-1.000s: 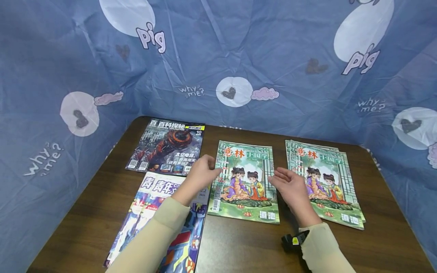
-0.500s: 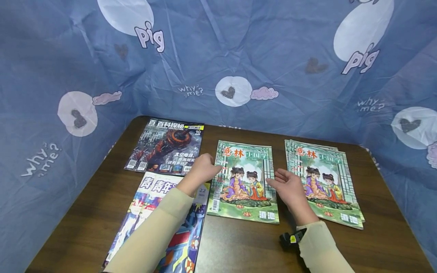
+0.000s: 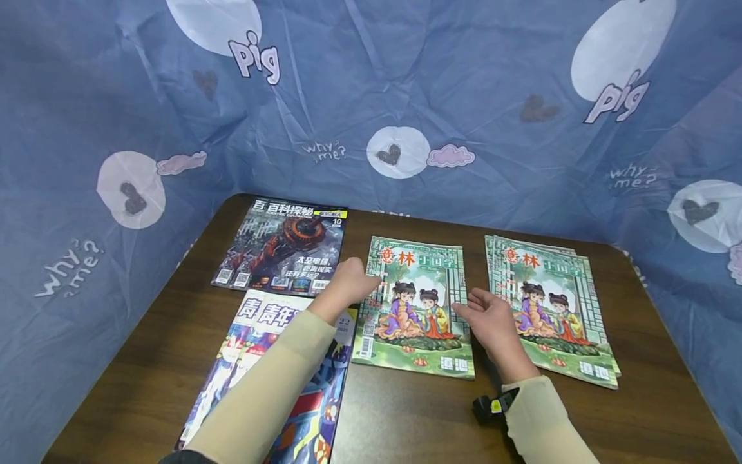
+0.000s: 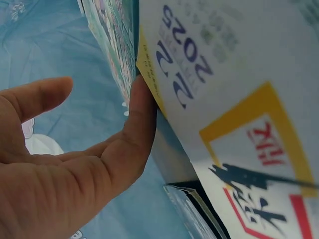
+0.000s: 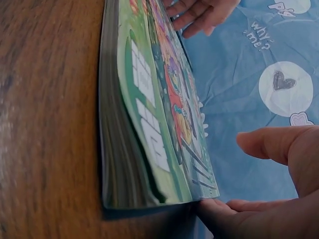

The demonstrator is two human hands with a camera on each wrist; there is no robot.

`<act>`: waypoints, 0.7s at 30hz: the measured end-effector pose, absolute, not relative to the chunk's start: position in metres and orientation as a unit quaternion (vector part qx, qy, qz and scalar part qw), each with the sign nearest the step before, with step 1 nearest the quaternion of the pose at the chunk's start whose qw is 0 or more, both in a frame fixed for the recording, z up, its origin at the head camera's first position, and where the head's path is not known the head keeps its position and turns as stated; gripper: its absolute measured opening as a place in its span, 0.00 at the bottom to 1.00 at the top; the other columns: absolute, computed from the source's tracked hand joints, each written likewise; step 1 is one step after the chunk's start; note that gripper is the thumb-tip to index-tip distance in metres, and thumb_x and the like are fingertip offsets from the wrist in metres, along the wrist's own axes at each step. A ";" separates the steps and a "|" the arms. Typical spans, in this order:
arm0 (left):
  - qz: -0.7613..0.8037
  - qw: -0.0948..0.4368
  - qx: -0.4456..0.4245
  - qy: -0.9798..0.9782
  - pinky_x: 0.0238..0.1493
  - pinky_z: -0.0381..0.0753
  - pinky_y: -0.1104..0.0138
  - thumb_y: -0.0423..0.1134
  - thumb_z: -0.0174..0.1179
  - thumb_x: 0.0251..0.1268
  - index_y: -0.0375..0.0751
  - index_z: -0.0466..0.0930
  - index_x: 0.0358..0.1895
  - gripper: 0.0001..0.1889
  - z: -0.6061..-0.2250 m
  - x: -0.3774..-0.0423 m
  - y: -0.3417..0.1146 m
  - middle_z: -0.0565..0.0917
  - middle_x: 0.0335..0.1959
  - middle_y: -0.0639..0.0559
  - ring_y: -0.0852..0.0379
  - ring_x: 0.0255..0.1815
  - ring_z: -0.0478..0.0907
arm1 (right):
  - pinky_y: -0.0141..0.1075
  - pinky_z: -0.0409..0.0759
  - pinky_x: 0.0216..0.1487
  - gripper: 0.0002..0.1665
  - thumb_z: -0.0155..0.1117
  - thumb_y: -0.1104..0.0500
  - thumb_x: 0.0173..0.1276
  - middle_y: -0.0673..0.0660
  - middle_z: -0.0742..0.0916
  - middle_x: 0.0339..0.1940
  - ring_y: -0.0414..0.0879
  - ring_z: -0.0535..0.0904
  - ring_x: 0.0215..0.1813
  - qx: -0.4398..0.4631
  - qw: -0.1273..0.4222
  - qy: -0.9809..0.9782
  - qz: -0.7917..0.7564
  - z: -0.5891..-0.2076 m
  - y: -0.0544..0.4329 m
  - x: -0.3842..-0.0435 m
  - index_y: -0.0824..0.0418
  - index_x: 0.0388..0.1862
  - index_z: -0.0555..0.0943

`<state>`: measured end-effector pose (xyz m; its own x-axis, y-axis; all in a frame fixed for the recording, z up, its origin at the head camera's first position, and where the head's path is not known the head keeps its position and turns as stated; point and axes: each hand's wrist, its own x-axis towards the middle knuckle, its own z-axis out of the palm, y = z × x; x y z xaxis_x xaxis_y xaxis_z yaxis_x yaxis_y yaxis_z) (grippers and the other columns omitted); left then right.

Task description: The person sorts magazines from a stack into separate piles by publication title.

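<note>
A green magazine (image 3: 414, 354), with two cartoon children on its cover, lies flat at the middle of the table, perhaps on others like it; its thick page edge shows in the right wrist view. My left hand (image 3: 348, 283) is at its left edge, the thumb reaching over the cover. In the left wrist view the fingers (image 4: 142, 107) stand upright against the edges, the thumb apart. At the right edge is my right hand (image 3: 495, 328), its fingertips (image 5: 214, 209) right at the side of the magazine and the thumb raised apart from it. Neither hand grips anything.
On the right, several matching green magazines (image 3: 556, 348) lie overlapped and slightly askew. Dark magazines (image 3: 278, 251) occupy the back left, and colourful ones (image 3: 313, 399) lie in front of them under the left forearm. Blue printed cloth (image 3: 493, 200) hangs behind the wooden table (image 3: 406, 419).
My left hand has shifted slightly right and up, its thumb further over the cover. My right hand has edged left to the magazine's side. The magazines look unmoved.
</note>
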<state>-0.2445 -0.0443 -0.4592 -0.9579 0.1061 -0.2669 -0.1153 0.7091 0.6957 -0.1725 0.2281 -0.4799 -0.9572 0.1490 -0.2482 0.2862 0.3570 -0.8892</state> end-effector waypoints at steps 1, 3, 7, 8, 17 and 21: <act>0.384 0.148 -0.004 0.911 0.30 0.76 0.58 0.45 0.63 0.69 0.35 0.74 0.34 0.15 -0.460 -0.245 -0.044 0.74 0.28 0.44 0.48 0.27 0.73 | 0.51 0.70 0.68 0.44 0.67 0.58 0.73 0.71 0.68 0.75 0.63 0.65 0.73 0.133 0.062 0.821 -0.552 -0.481 0.229 -0.173 0.74 0.78 0.58; 0.395 0.155 -0.004 0.906 0.28 0.75 0.59 0.45 0.63 0.69 0.36 0.73 0.32 0.15 -0.461 -0.247 -0.045 0.74 0.25 0.45 0.50 0.23 0.72 | 0.51 0.71 0.68 0.44 0.67 0.58 0.73 0.71 0.68 0.75 0.63 0.66 0.73 0.135 0.059 0.821 -0.552 -0.482 0.229 -0.174 0.74 0.78 0.58; 0.423 0.171 -0.014 0.890 0.29 0.79 0.59 0.44 0.64 0.68 0.34 0.73 0.34 0.16 -0.467 -0.250 -0.048 0.75 0.28 0.44 0.51 0.23 0.76 | 0.51 0.71 0.67 0.43 0.67 0.58 0.73 0.70 0.69 0.75 0.63 0.66 0.73 0.136 0.056 0.821 -0.551 -0.484 0.229 -0.174 0.74 0.77 0.59; 0.429 0.174 -0.016 0.886 0.30 0.81 0.58 0.44 0.64 0.68 0.33 0.74 0.36 0.16 -0.469 -0.250 -0.048 0.75 0.31 0.43 0.50 0.25 0.77 | 0.51 0.72 0.67 0.43 0.67 0.58 0.72 0.70 0.69 0.74 0.62 0.67 0.73 0.137 0.056 0.821 -0.551 -0.484 0.229 -0.174 0.74 0.77 0.59; 0.453 0.183 -0.020 0.872 0.39 0.82 0.56 0.39 0.67 0.65 0.29 0.77 0.45 0.16 -0.468 -0.249 -0.048 0.78 0.42 0.40 0.47 0.37 0.80 | 0.50 0.71 0.67 0.43 0.67 0.58 0.73 0.70 0.69 0.75 0.62 0.67 0.73 0.144 0.060 0.821 -0.549 -0.482 0.229 -0.174 0.74 0.77 0.59; 0.456 0.164 0.004 0.874 0.46 0.82 0.55 0.34 0.67 0.63 0.28 0.75 0.53 0.20 -0.467 -0.247 -0.048 0.79 0.50 0.38 0.44 0.45 0.79 | 0.50 0.71 0.67 0.43 0.67 0.59 0.72 0.70 0.69 0.75 0.62 0.67 0.73 0.142 0.065 0.818 -0.553 -0.482 0.230 -0.174 0.74 0.78 0.59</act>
<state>-0.2469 -0.0476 -0.4669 -0.9459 0.1564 -0.2842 -0.1437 0.5833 0.7994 -0.1735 0.2302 -0.4817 -0.9514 0.1601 -0.2632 0.3040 0.3483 -0.8867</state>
